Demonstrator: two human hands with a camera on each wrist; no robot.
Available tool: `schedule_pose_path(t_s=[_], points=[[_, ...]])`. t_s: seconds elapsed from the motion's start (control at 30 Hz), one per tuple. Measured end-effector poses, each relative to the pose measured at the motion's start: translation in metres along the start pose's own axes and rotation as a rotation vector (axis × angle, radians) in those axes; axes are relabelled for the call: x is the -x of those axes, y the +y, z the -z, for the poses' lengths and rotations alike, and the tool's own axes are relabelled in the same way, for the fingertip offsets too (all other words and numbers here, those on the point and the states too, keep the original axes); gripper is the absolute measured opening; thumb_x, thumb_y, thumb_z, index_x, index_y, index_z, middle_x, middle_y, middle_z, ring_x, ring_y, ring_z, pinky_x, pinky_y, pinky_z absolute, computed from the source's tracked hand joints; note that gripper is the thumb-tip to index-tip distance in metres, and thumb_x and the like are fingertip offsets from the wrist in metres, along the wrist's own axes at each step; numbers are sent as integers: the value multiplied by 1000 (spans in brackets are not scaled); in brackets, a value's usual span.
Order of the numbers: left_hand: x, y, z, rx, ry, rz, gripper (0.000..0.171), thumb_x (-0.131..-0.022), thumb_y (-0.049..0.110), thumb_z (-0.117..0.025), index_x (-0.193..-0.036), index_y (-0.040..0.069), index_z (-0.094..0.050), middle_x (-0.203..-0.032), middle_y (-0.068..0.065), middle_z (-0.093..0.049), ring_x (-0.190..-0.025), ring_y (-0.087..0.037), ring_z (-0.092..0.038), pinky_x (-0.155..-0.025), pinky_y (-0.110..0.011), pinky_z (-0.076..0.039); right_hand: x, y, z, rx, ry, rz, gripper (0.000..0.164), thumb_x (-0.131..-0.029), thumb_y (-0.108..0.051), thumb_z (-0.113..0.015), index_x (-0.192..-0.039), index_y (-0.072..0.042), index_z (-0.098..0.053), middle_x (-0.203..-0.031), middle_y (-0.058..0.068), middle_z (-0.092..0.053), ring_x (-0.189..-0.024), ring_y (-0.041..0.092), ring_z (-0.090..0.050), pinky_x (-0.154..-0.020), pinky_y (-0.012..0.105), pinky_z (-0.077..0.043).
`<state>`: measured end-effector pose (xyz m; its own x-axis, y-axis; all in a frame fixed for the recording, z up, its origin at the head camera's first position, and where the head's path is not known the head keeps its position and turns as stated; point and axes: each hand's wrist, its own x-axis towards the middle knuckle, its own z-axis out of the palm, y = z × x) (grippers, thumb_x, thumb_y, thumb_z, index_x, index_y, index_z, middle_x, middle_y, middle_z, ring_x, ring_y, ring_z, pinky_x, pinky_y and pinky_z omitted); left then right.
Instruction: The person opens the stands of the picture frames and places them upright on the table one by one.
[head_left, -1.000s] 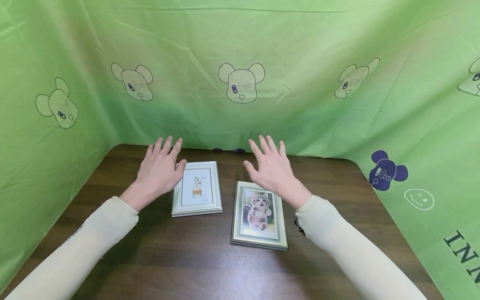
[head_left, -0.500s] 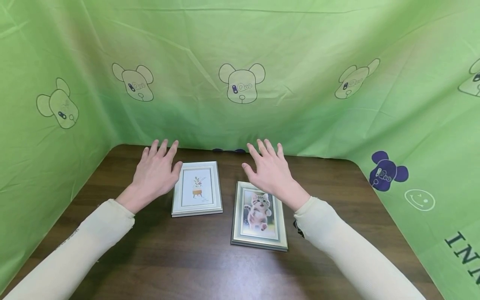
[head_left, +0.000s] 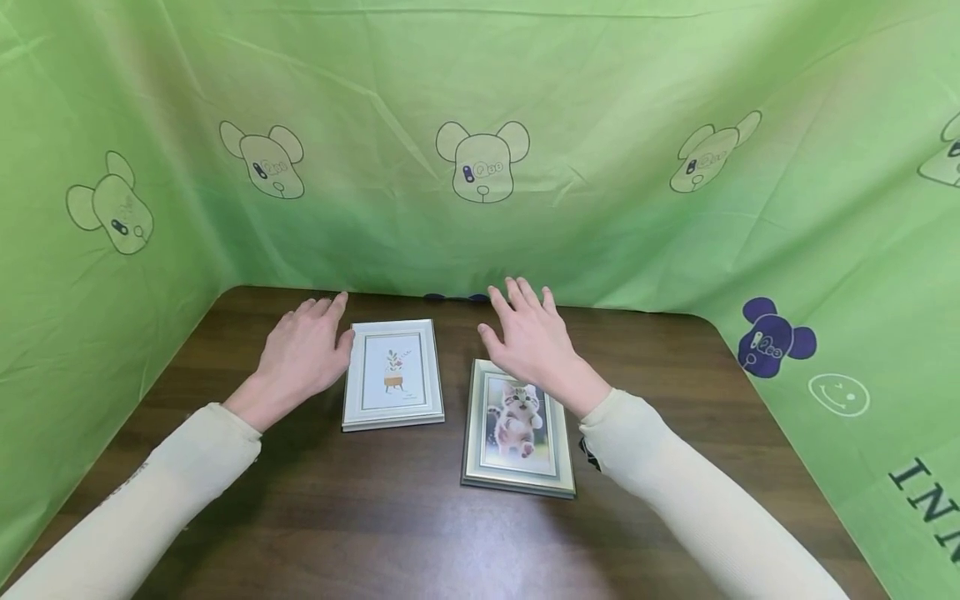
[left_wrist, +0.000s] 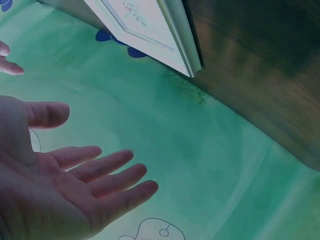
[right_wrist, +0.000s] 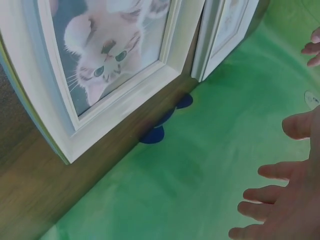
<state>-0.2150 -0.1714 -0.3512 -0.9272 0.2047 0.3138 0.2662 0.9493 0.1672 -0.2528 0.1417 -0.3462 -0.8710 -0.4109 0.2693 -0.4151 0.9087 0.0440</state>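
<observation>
Two light picture frames lie face up on the brown table. The left frame (head_left: 393, 375) shows a potted plant drawing; the right frame (head_left: 517, 429) holds a kitten photo and lies a little nearer. My left hand (head_left: 302, 350), empty with fingers extended, hovers beside the plant frame's left edge. Above the kitten frame's far edge my right hand (head_left: 535, 343) is spread, hiding the frame's far right corner. In the left wrist view the left hand (left_wrist: 85, 185) shows a bare palm. The right wrist view likewise shows the right hand (right_wrist: 285, 192) holding nothing.
A wooden table (head_left: 360, 517) carries both frames. Behind it and along both sides hangs a green cloth (head_left: 360, 167) printed with bear heads. Its lower edge meets the table's far edge. A dark object (head_left: 589, 454) shows at the right sleeve's cuff.
My left hand has drifted left and nearer, away from the plant frame. The right hand has shifted slightly left. Both picture frames stay in place.
</observation>
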Motion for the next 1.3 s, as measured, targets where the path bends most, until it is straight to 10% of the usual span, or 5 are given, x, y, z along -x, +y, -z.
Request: schedule_pose_path(t_s=[0.83,1.3], points=[[27,-4,-10,153,-263,111,66,-93,29,-53,-140,-12,-31,-130,-32,-45,-110,-46,-52,-81,-55,-47,-3,-18,-7,-49,16,63,56,-93,-40,-45,-139,-7,-46,-137,18,-48,-132,33,-36,-110,56,-18],[42,-2,-36,184,-284,92,59,-91,24,-57,-131,-16,-39,-119,-31,-51,-103,-43,-56,-80,-53,-48,-1,-27,-16,-39,72,138,36,-89,-31,-54,-112,-5,-66,-111,8,-61,-111,29,-48,-106,53,-26]])
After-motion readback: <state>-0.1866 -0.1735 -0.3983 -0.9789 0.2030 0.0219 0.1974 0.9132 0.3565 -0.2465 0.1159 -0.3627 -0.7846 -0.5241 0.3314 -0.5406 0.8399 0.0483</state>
